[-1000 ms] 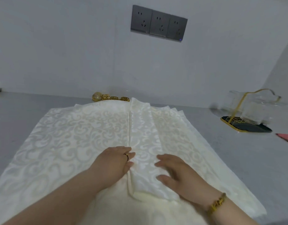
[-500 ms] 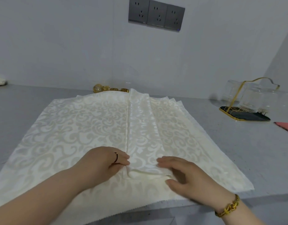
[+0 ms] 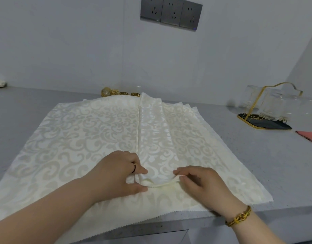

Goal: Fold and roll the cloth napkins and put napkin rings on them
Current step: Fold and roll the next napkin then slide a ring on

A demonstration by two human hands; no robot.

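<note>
I'm looking down on a grey speckled tabletop [image 3: 257,164] that is running back to a plain pale wall [image 3: 72,50]. A dark panel of 3 sockets [image 3: 171,14] is sitting high on that wall, and the wall is turning a corner at the far right. A grey cabinet front [image 3: 151,235] is showing below the near edge.

A stack of napkins [image 3: 72,138], cream with a scroll pattern, is lying spread flat across the tabletop. Its zigzag-cut near edge is hanging just over the front, and several layers are fanning out at the far right corner. The folded napkin [image 3: 155,134] is lying on top as 1 long narrow strip, running down the middle from the far edge toward me.

The left hand [image 3: 116,173], with a dark ring on 1 finger, is pinching the strip's near left corner between thumb and fingers [image 3: 143,171]. The right hand [image 3: 201,182], a gold bracelet [image 3: 239,217] at its wrist, is curling its fingers round the near right corner. Between them the strip's end is lifting off the stack in a shallow arc.

Gold napkin rings [image 3: 120,92] are sitting in a row just beyond the stack's far edge, by the wall, partly hidden by the cloth. Far right, well apart from the stack, blurred clear glassware [image 3: 274,104] is standing on a dark gold-rimmed tray [image 3: 267,125]. A red sheet [image 3: 308,136] is poking in at the right edge. My 2 forearms are covering the near part of the stack.
</note>
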